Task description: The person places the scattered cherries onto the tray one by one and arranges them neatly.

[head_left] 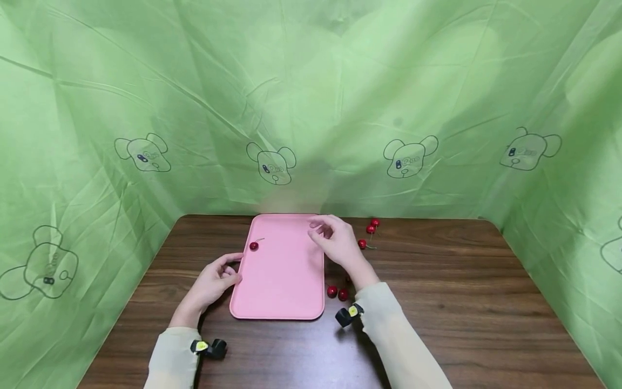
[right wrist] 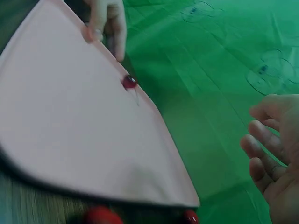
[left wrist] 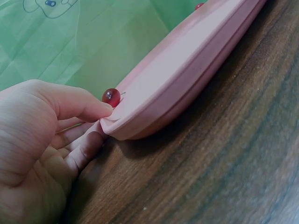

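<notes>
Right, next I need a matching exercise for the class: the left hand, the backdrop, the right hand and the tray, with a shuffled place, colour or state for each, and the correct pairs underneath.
Things
1. Left hand
2. Backdrop
3. Right hand
4. Tray

Descriptions
A. In the air, holding nothing
B. Pink, with one cherry on it
C. Touching the edge of the tray
D. Green and creased

Right pairs: 1-C, 2-D, 3-A, 4-B
</notes>
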{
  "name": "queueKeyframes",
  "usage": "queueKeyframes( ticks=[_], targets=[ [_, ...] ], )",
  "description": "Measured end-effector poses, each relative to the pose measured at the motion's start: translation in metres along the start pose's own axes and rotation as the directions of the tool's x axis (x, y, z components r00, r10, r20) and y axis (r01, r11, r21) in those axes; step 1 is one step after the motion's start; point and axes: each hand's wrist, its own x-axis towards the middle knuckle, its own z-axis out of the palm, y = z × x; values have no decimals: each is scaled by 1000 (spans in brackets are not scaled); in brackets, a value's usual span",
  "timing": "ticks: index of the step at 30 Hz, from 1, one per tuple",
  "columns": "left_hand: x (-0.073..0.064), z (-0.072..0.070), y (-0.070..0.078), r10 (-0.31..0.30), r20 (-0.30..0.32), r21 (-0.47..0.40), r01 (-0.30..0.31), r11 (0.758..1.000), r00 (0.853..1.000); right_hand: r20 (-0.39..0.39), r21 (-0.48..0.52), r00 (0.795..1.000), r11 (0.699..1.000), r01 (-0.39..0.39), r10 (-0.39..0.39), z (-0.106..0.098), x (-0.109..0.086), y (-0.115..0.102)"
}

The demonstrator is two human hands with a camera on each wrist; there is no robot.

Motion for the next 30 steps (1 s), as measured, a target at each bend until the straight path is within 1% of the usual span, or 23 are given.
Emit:
queueKeyframes(
  ticks=[2,6,10,16,20,24,27,30],
  targets=[
    [0,0,0,6,1,5,-6,1000,1000,-8,-17,1000,1000,2,-2,-11,-6,2],
    [-1,0,1,-10,0,-5,10,1000,1000,-23,-46,1000,999,10,-11,-32,-20,9],
    [-2,0,1,-28,0,-20,28,999,1000,-25,-77,999,997,-22,20,-51,-36,18],
    [-2,-1,3,-13,-2,-15,13,1000,1000,-37,-113,999,993,-44,40,-74,-63,28],
    [-2,-2,3,0,-10,-12,0,1000,1000,-28,-106,998,993,-55,52,-81,-77,39],
    [-2,-2,3,10,-8,-15,-10,1000,1000,-2,-84,996,992,-90,90,-85,-91,54],
    [-1,-1,2,12,-3,-10,-12,1000,1000,18,-47,993,992,-119,120,-85,-99,63],
    [-1,0,3,11,-2,-6,-11,1000,1000,35,-7,991,992,-125,126,-84,-104,69]
  ],
)
